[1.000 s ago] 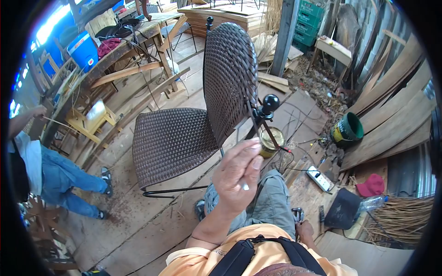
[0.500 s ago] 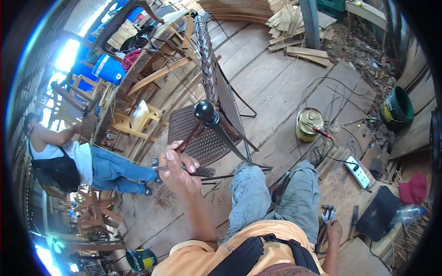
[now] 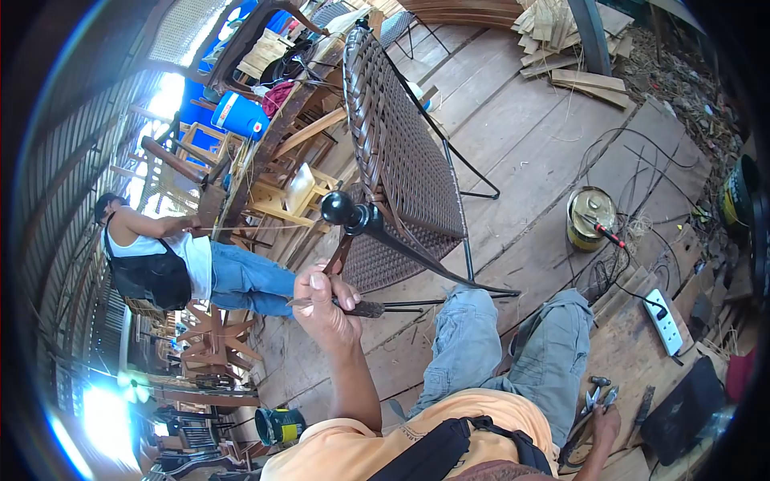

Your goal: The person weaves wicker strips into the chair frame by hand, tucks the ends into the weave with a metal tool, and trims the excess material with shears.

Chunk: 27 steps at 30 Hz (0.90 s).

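A woven brown chair (image 3: pixel 413 152) with a black metal frame and a round black knob (image 3: pixel 341 208) stands tilted before me. Near its knob, my left hand (image 3: pixel 329 313) is closed around a knife (image 3: pixel 369 309) with a dark, worn handle; a short blade tip pokes out on the left. A brown weaving strip (image 3: pixel 341 252) runs from the chair to these fingers. Low on the right, my right hand (image 3: pixel 606 425) grips a pair of pliers (image 3: pixel 593 398) whose jaws point up. A small hammer head (image 3: pixel 599 381) lies just beyond them.
On the floor stands a tin (image 3: pixel 592 220) with a red-handled tool across it. A white power strip (image 3: pixel 663 322) and a black case (image 3: pixel 683 410) lie at right. Stacked wood slats (image 3: pixel 553 32) are behind. At left another person (image 3: pixel 172 248) works beside a cluttered bench.
My view has swung left, so most things sit further right. The pliers in my right hand now show apart from the hammer head. My left hand still holds the knife by the chair.
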{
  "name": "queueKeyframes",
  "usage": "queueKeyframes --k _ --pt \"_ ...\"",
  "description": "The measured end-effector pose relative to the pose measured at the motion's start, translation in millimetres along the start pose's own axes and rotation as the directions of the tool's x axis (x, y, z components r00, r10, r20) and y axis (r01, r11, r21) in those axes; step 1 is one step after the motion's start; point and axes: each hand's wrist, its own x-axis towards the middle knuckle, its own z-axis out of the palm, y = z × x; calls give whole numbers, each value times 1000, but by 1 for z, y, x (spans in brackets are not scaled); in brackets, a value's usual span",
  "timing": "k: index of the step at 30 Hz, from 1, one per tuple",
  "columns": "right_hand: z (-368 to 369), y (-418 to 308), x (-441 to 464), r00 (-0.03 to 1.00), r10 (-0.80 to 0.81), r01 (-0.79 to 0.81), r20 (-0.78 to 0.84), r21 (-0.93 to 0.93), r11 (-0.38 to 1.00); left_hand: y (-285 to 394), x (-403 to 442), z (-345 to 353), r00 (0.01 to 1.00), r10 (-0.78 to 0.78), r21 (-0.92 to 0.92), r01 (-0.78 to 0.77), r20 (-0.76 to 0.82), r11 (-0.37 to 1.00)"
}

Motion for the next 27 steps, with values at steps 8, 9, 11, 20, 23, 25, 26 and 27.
queueKeyframes --k 8,9,11,20,23,25,26,27 --pt "-13 -6 -5 999 -35 31 27 126 992 7 -9 -1 999 -42 -22 42 14 999" --pt "-13 -7 -5 999 -36 32 26 133 991 6 -9 -2 999 -53 -42 53 14 998" --pt "-11 -4 -4 999 -44 42 16 123 991 4 -11 -4 999 -47 14 47 19 999" --pt "-6 4 1 998 -70 68 9 132 989 1 -24 -2 993 -111 -76 113 34 991" --pt "-6 3 2 998 -65 63 14 108 992 0 -36 -7 958 -266 -100 276 104 956" --pt "-9 0 1 998 -58 57 13 93 994 -5 -56 -11 866 -459 -83 482 197 872" --pt "-10 -2 -1 998 -56 55 14 94 994 -12 -69 -18 762 -601 -67 630 241 774" --pt "-10 -4 -2 998 -56 54 12 95 994 -20 -86 -26 635 -718 -45 757 284 652"
